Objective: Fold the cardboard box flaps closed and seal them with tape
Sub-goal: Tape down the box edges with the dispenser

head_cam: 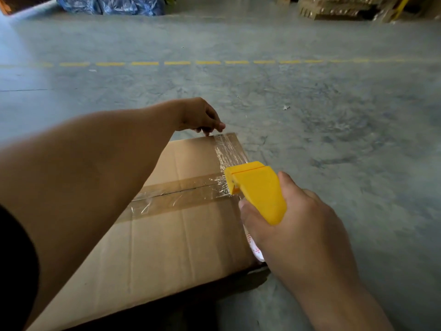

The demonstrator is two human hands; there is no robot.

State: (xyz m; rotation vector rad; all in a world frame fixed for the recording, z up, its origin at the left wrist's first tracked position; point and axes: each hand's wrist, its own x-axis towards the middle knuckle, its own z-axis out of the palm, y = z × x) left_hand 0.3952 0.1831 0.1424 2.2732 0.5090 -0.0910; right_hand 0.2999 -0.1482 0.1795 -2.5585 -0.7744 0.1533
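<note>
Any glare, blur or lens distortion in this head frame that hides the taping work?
Head view: glare glints off the clear tape on the cardboard box; the yellow tape dispenser and right hand look sharp; the left hand stays readable; wide-angle bending curves the dashed yellow floor line; far pallets are soft.

Cardboard box (167, 247) on concrete floor (334, 115)

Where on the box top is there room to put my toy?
The near half of the cardboard box, between the taped seam and the near edge, is bare. The far right corner is crowded: left hand, right hand, yellow tape dispenser.
</note>
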